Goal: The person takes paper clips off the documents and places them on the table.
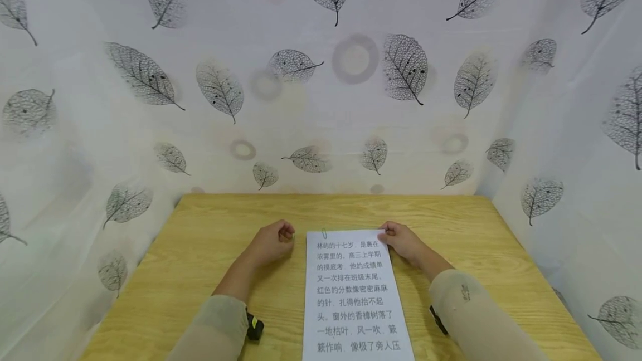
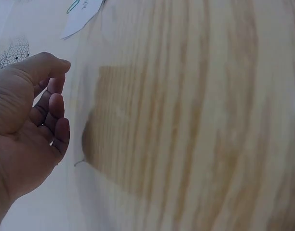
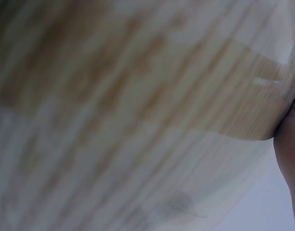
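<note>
A white paper sheet (image 1: 351,294) printed with large Chinese text lies on the wooden table, its far end towards the back. A paper clip (image 1: 324,233) is on its far edge, left of the middle; in the left wrist view the clip (image 2: 73,6) looks green. My right hand (image 1: 403,243) pinches the sheet's far right corner. To the left of the sheet, my left hand (image 1: 275,243) is held with curled fingers and nothing in them, apart from the paper. The right wrist view shows only part of the right hand (image 3: 289,149) at its edge.
The wooden table (image 1: 225,208) reaches back to a pale curtain (image 1: 301,110) with a leaf pattern, which also hangs at both sides. A black strap with a small device (image 1: 254,327) is on the left wrist, and another dark one (image 1: 438,320) on the right.
</note>
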{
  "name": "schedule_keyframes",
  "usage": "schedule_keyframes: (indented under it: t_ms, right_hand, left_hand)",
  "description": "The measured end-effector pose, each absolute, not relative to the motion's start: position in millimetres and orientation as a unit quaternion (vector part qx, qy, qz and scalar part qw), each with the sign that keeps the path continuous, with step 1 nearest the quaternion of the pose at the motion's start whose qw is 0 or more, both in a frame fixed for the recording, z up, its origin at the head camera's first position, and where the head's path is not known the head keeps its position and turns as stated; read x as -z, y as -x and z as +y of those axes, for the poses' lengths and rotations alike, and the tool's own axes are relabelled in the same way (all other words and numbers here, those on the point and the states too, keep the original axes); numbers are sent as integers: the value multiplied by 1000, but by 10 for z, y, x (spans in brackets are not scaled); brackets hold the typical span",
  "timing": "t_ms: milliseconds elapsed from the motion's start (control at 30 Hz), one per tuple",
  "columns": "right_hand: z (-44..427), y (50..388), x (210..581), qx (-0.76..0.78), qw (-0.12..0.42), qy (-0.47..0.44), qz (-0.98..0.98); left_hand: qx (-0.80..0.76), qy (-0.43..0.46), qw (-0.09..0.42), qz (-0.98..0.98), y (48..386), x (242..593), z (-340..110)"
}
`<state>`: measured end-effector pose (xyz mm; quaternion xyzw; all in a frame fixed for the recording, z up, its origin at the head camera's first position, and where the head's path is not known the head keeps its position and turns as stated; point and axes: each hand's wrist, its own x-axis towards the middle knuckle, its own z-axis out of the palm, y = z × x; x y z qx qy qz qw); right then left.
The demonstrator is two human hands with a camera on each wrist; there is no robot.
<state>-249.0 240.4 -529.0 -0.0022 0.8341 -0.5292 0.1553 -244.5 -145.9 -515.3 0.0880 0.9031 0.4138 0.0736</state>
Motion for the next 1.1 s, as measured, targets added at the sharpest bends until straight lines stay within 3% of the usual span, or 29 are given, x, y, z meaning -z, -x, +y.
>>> schedule_keyframes:
  t_ms: [1100]
  right_hand:
    - [2393,2480,5263,536,157,-6,829]
  left_hand:
    - [-390,-66,109,912,2505,5246,-1490]
